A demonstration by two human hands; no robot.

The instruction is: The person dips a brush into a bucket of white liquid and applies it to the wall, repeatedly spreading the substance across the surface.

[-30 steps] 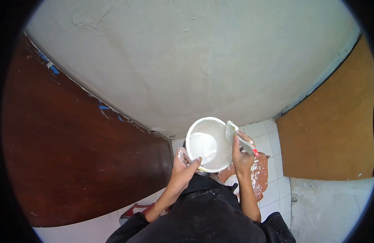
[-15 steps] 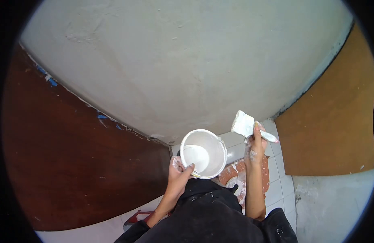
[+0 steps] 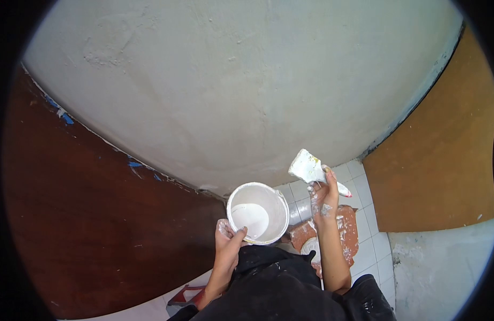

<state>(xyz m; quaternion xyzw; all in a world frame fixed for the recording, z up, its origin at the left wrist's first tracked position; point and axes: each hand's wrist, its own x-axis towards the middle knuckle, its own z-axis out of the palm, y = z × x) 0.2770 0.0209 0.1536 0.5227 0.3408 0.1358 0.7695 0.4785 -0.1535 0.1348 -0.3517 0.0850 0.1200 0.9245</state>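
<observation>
A white bucket [image 3: 282, 214] with white paint [image 3: 251, 218] in its bottom is held at its left rim by my left hand [image 3: 228, 241], thumb inside and fingers outside. My right hand [image 3: 326, 197] is closed around the handle of a wide paintbrush [image 3: 307, 166]. White paint coats the bristles and handle, and the handle's end looks pink. The brush is up to the right of the bucket, apart from it, in front of the wall. Paint smears cover my right palm and wrist and my left fingers.
A pale, patchy wall [image 3: 204, 96] rises ahead. A dark brown panel [image 3: 113, 224] stands left, a lighter brown panel [image 3: 434, 160] right. On the white tiled floor [image 3: 368, 251] lies a paint-splattered orange-brown piece [image 3: 350, 230]. A red and grey object [image 3: 185, 296] is at lower left.
My left hand and the bucket have moved slightly left and down. My right hand has shifted left with the brush and turned, so more of the palm shows.
</observation>
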